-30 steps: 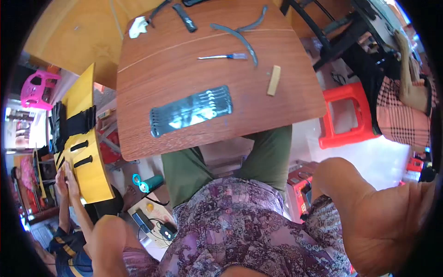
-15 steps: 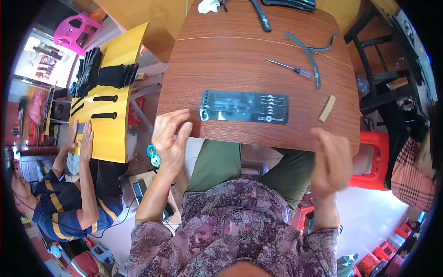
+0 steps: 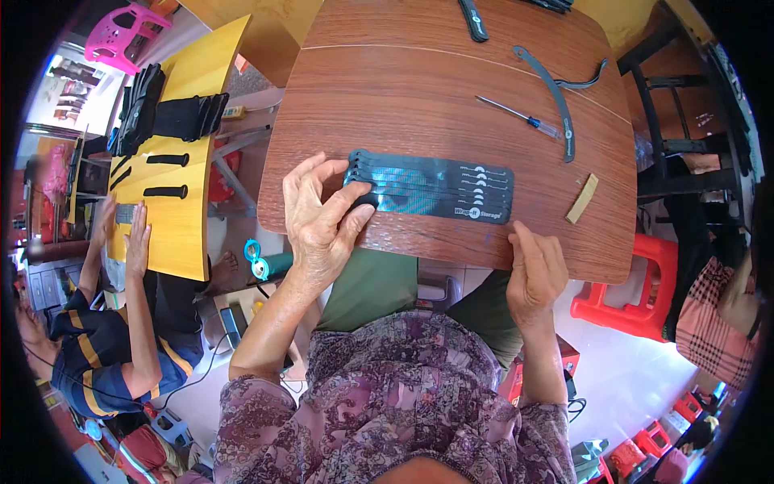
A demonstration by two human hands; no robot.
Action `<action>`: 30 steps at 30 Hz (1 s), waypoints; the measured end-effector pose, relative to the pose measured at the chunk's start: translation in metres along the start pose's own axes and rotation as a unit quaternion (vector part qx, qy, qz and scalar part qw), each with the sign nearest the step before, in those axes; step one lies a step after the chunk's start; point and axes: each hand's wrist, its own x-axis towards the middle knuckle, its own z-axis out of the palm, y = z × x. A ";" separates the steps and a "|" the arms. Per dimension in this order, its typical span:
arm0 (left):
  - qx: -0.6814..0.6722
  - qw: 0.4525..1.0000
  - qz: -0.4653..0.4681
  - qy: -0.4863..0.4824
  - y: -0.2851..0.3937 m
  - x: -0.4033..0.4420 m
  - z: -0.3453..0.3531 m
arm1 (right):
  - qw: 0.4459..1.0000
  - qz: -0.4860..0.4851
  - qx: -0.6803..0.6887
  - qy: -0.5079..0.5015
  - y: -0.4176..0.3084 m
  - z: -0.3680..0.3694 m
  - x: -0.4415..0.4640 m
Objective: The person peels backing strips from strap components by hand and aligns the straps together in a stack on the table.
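Note:
A flat stack of dark storage straps (image 3: 419, 187), printed with white "Wrap-It Storage" lettering, lies near the front edge of the brown table. My left hand (image 3: 318, 214) grips its left end, with thumb and fingers closed over the loop end of the straps. The metal ring there is hidden by my fingers. By the stack's lower right corner is my right hand (image 3: 536, 270), its fingers loosely bent and apart. Its index fingertip is at the corner; I cannot tell whether it touches.
On the brown table (image 3: 387, 89) are a screwdriver (image 3: 524, 118), a curved strap (image 3: 556, 97), a tan strip (image 3: 582, 198) and another strap (image 3: 474, 20). A co-worker's hands (image 3: 135, 234) rest at a yellow table (image 3: 189, 218) holding black straps. A red stool (image 3: 625, 310) stands right.
My left hand has moved up and right onto the stack's left end and closed on it. My right hand has come left and down toward the lower right corner. The view has shifted slightly.

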 end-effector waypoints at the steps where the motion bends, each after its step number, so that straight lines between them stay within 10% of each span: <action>1: 0.002 1.000 -0.003 -0.001 -0.001 0.001 0.000 | 1.000 0.002 0.001 0.010 0.002 0.002 -0.001; 30: -0.026 0.997 0.033 -0.062 -0.019 0.014 0.002 | 0.998 0.009 -0.064 -0.001 0.003 0.012 -0.004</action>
